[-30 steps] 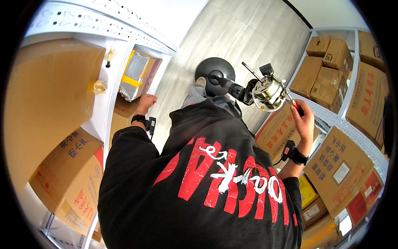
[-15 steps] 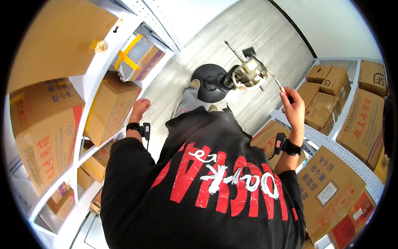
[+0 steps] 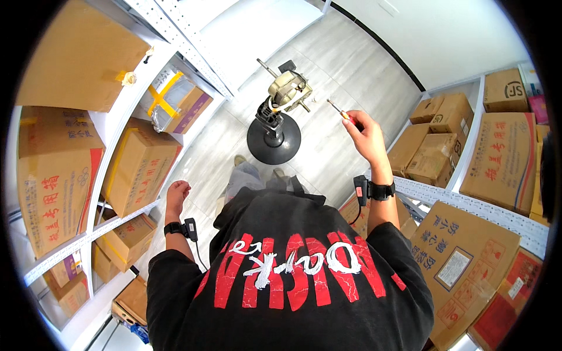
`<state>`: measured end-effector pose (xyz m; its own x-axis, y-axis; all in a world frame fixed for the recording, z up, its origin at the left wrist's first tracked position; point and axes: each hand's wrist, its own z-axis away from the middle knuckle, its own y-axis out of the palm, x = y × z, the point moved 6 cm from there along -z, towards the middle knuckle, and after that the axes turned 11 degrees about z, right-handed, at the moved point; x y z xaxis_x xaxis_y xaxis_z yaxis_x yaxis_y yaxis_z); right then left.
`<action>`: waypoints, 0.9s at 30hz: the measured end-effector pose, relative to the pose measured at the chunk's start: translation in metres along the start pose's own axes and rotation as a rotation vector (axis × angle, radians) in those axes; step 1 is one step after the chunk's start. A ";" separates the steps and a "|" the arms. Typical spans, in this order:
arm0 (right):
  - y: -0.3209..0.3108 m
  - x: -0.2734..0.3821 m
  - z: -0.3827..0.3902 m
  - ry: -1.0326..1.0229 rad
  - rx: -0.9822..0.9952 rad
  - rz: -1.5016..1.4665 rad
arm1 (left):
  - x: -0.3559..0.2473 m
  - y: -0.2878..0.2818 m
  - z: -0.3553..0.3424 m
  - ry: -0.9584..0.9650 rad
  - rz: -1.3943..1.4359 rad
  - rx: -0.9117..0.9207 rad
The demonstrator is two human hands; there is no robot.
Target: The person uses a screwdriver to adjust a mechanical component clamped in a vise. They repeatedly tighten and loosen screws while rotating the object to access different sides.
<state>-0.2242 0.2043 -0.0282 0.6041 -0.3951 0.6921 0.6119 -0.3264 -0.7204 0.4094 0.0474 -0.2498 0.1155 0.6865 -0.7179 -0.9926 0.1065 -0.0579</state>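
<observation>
A stand fan's bare motor head (image 3: pixel 288 89) shows its metal housing, with no blades or cage on it. Below it, a black neck rises from a round black base (image 3: pixel 288 145) on the floor in front of my feet. My right hand (image 3: pixel 366 133), out to the right of the motor, grips a screwdriver (image 3: pixel 338 109) by its red and yellow handle. The metal shaft points left toward the motor, its tip apart from it. My left hand (image 3: pixel 176 196) hangs low on the left beside the shelf, fingers curled in, with nothing visible in them.
White perforated shelving lines the left, where a cardboard box (image 3: pixel 140 167) and a grey parcel with yellow tape (image 3: pixel 162 96) sit. More cardboard boxes (image 3: pixel 434 155) fill the shelves on the right. A large box (image 3: pixel 465 263) stands near my right elbow.
My view has shifted, and the fan appears farther left. The screwdriver has come away from the motor, leaving a gap. My left hand sits lower in the picture.
</observation>
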 end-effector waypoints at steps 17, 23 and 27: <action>0.036 0.200 0.025 -0.521 0.338 -0.022 | -0.236 0.270 0.205 0.733 0.189 0.971; 0.085 0.257 0.027 -0.650 0.406 -0.064 | -0.237 0.202 0.198 0.619 0.147 0.719; 0.119 0.297 0.030 -0.684 0.409 -0.027 | -0.237 0.152 0.193 0.659 0.120 0.679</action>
<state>0.0437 0.0737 0.0931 0.6846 0.2664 0.6785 0.6896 0.0648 -0.7213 0.2387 0.0397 0.0450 -0.2357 0.1987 -0.9513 -0.7392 0.5988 0.3082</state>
